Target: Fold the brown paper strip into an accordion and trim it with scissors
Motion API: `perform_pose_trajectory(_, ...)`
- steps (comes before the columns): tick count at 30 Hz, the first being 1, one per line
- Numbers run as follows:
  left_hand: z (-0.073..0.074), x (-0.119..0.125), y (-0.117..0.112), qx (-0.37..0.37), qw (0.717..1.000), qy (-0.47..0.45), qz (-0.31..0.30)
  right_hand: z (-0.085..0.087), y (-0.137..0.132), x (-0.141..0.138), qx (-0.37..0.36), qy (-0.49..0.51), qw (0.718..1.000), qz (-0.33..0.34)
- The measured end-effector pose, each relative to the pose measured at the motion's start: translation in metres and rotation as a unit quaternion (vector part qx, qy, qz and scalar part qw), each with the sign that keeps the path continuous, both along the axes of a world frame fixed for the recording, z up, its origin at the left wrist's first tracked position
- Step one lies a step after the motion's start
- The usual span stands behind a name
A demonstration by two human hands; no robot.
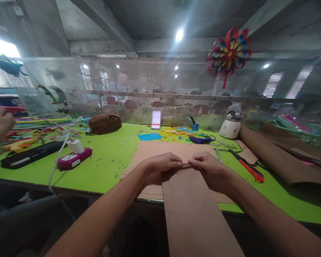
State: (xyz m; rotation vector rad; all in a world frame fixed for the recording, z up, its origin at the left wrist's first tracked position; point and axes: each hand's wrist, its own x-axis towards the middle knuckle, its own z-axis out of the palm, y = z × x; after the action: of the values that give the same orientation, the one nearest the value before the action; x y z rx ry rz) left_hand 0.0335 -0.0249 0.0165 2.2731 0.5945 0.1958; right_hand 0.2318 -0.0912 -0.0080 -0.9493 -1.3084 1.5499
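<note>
At your far left, another person's hand is near a spread of coloured strips on the green worktop. Closer to you, a black case bears 1 white pen-like stick; just right of it, a magenta socket block carries 1 white plug. Farther back sits a fuzzy brown pouch, its opening upward, the inside too dark for you to make out.

In front of you, your left hand has its fingers clamped on the top end of the brown strip, over flat brown sheets. A narrow lip of the strip shows between your 2 sets of fingertips, and its length runs down toward you past the worktop's near edge. A small blue cup, at the back, has a dark item standing in it. Your right hand also has its fingers pinched on the strip's top end.

Beyond it to the right stands a white lidded bottle, contents hidden. At your far right, a green basket holds pink, purple and blue strips.
</note>
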Motion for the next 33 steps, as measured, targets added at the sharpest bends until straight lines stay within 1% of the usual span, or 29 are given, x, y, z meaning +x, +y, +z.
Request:
perform_pose_trajectory(3, 0.001, 0.001, -0.005, -0.014, 1.0, -0.001, -0.002, 0.001, -0.006, -0.001, -0.021, 0.018, 0.999, 0.043)
perform_pose_trajectory(5, 0.001, 0.003, -0.007, -0.02, 1.0, 0.0, -0.004, 0.001, -0.009, -0.002, -0.033, 0.018, 0.998, 0.054)
perform_pose_trajectory(7, 0.0, 0.004, -0.008, -0.016, 1.0, 0.002, -0.004, 0.0, -0.01, -0.003, -0.036, 0.015, 0.998, 0.055)
perform_pose_trajectory(12, 0.0, 0.002, -0.004, 0.028, 1.0, 0.002, 0.007, -0.001, -0.008, -0.002, -0.019, 0.02, 0.999, 0.04)
perform_pose_trajectory(17, 0.003, -0.007, 0.002, 0.012, 1.0, 0.018, 0.018, 0.003, -0.009, -0.001, -0.006, 0.022, 0.999, 0.035)
perform_pose_trajectory(19, 0.004, -0.009, 0.004, 0.017, 0.999, 0.019, 0.022, 0.005, -0.01, 0.0, -0.006, 0.018, 0.999, 0.034)
perform_pose_trajectory(25, 0.002, -0.011, 0.007, 0.078, 0.996, 0.029, 0.027, 0.007, -0.011, 0.002, 0.006, 0.011, 0.999, 0.033)
perform_pose_trajectory(28, -0.001, -0.009, 0.005, 0.085, 0.996, 0.03, 0.025, 0.006, -0.009, 0.001, 0.007, -0.029, 0.999, 0.043)
perform_pose_trajectory(33, -0.006, -0.005, 0.004, 0.076, 0.997, 0.002, 0.026, 0.0, -0.006, 0.0, 0.009, -0.084, 0.995, 0.044)
